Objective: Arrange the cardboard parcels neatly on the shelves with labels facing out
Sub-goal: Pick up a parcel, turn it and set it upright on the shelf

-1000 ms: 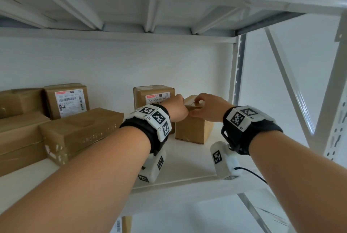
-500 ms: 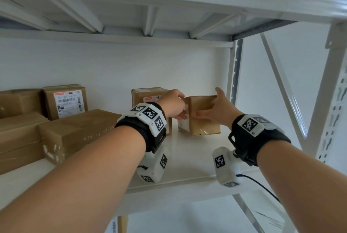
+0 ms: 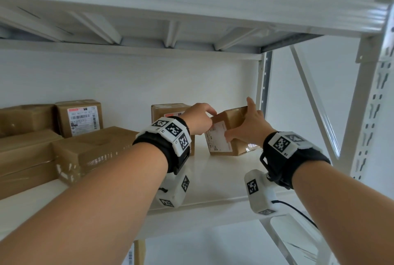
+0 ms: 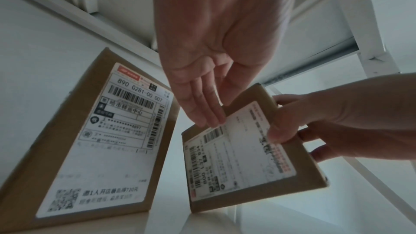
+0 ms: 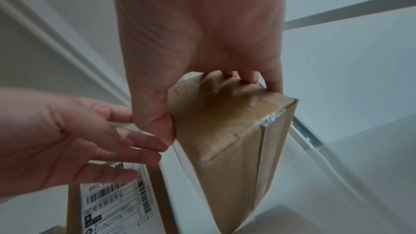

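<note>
A small cardboard parcel (image 3: 232, 121) is held tilted near the right end of the white shelf (image 3: 213, 181), its white label (image 3: 218, 137) turned toward me. My right hand (image 3: 241, 126) grips it, thumb on the label and fingers over the top. In the right wrist view that hand (image 5: 209, 102) clamps the parcel (image 5: 236, 140) from above. My left hand (image 4: 216, 111) touches the upper left edge of the parcel (image 4: 247, 157) with straight fingers. Just left stands an upright parcel (image 4: 101, 140) with its label facing out.
Further left, another labelled parcel (image 3: 81, 117) stands at the back. A long flat parcel (image 3: 93, 147) lies in front of it, and plain brown parcels (image 3: 23, 153) are stacked at the far left. A shelf upright (image 3: 264, 94) and a diagonal brace (image 3: 313, 102) stand just right of the held parcel.
The small parcel was turned from showing plain cardboard to showing its label and was lifted into a tilt. My right hand shifted its hold from the parcel's top to its right side.
</note>
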